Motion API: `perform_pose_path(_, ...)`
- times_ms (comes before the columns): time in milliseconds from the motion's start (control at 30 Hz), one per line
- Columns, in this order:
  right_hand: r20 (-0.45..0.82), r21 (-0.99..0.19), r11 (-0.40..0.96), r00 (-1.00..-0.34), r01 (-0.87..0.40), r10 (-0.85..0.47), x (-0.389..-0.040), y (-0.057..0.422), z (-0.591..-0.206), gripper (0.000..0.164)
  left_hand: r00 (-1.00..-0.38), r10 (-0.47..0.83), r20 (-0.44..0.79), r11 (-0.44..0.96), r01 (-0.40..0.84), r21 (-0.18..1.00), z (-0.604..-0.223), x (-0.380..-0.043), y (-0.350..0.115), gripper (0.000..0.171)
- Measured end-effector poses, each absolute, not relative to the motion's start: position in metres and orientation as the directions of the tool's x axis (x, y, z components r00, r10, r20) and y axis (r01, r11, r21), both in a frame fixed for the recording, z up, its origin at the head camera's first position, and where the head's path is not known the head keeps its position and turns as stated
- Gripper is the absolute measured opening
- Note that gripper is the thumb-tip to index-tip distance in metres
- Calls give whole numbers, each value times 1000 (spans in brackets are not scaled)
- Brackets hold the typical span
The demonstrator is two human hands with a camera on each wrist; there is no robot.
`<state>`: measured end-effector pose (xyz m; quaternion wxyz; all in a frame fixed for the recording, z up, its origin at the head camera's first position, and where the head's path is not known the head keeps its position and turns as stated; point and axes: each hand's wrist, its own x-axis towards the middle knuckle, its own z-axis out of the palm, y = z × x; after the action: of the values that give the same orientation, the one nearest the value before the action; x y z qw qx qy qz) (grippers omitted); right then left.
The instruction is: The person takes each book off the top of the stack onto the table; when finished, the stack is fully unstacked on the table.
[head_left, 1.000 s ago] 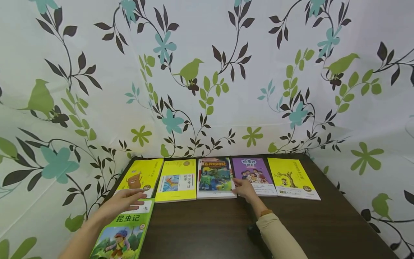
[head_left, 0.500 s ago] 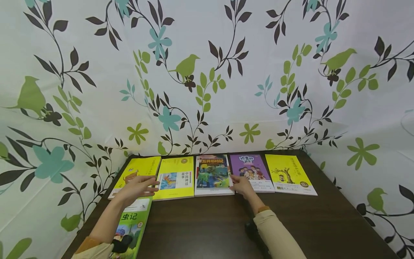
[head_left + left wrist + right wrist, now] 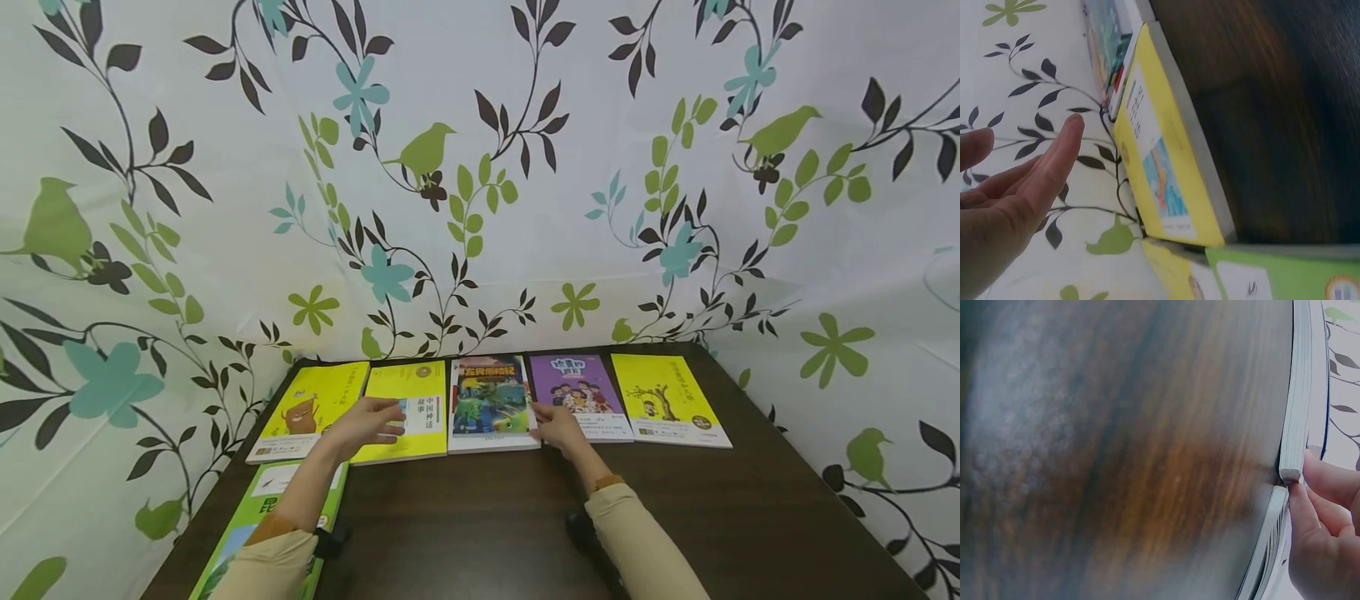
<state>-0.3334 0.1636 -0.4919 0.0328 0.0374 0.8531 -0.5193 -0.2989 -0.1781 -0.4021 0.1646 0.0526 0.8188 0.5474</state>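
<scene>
In the head view, a dark picture-covered book [image 3: 491, 398] lies on a larger white book [image 3: 491, 444] in the middle of the back row. My right hand [image 3: 561, 429] is at its right edge; the right wrist view shows the thumb on top and a finger against the book's corner, pinching it. My left hand [image 3: 366, 427] hovers with fingers extended over a yellow book [image 3: 427, 447] with a white panel, holding nothing. The left wrist view shows that hand apart from the same yellow book [image 3: 1166, 156].
Right of the middle pair lie a purple book [image 3: 581, 392] and a yellow tree-cover book [image 3: 667, 404]. At far left is another yellow book [image 3: 303, 404], with a green book [image 3: 243, 525] before it. The dark table [image 3: 450, 517] meets a patterned cloth [image 3: 480, 275] behind.
My left hand has moved right, from above the green book to over the yellow one. The right hand stays at the middle book, which now lies straighter on the white one. The view shifted slightly.
</scene>
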Motion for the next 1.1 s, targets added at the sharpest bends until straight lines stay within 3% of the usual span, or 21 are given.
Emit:
perform_pose_path(767,-94,-876,470,-994,106,50,-332,167,-491,61,-949,171,-265,519,-142,843,-447,-334,-111,47)
perform_pose_path(1100,-69,-894,442,-997,71,20,-330,163,-490,59,-975,96,-198,657,-87,749,-465,-341,-90,38)
